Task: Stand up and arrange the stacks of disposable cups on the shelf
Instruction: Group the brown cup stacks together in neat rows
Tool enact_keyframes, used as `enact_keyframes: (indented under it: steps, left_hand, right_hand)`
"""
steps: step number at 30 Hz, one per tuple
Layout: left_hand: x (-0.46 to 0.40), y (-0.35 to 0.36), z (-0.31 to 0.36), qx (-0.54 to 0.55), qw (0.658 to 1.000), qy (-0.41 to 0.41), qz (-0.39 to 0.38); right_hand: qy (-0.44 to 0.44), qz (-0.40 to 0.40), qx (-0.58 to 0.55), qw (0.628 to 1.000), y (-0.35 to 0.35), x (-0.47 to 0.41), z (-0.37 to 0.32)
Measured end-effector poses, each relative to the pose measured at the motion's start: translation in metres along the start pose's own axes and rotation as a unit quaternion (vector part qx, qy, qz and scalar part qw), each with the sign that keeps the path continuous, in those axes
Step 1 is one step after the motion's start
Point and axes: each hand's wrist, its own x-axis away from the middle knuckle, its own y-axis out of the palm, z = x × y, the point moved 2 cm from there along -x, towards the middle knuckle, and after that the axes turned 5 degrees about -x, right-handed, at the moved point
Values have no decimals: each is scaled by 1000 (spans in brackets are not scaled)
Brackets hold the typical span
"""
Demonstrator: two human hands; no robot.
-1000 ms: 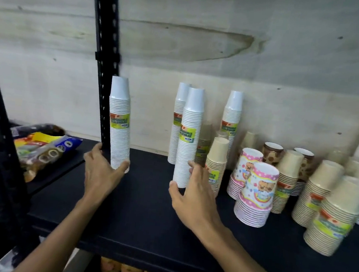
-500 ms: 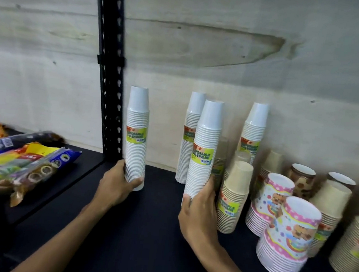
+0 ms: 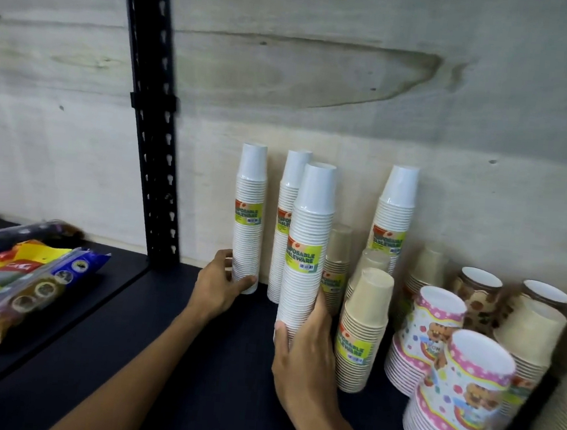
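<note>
Two white stacks gripped low for steadiness — left hand [image 3: 222, 283] wraps the centre stack [image 3: 248, 222], right hand [image 3: 304, 350] wraps the nearer stack [image 3: 306, 251].

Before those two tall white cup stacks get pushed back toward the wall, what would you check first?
1. Left hand grips the leftmost white stack at its base: ok.
2. Right hand grips the front white stack low down: ok.
3. Both stacks upright: ok.
4. Leftmost stack touching the wall: cannot tell.
5. Room behind the front stack: not ok, another white stack stands there.
6. Tan stack apart from the right hand: cannot tell.
</note>
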Motion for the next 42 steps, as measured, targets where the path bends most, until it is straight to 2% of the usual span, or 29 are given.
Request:
enact_keyframes:
  steps: [5, 23, 34, 37, 40, 42]
  left_hand:
    - [1, -1, -3, 6, 1000, 12, 15]
    - [-6, 6, -18, 22, 996, 69, -45]
    - [-4, 7, -18, 5, 996, 78, -46]
    - [-5, 6, -21, 3, 999, 45, -28]
    - [4, 2, -15, 30, 999, 26, 9]
    - [9, -5, -5, 109, 993, 31, -24]
  right_hand:
    - [5, -2, 0, 1000, 0, -1, 1]
    - [-9, 0, -11, 1000, 2, -4, 5]
    - [16, -34, -8, 999, 1, -3, 8]
    - [28, -50, 21, 998, 1, -5, 11]
    - [30, -53, 33, 998, -1, -8, 13]
    - [36, -51, 26, 998, 2, -14, 14]
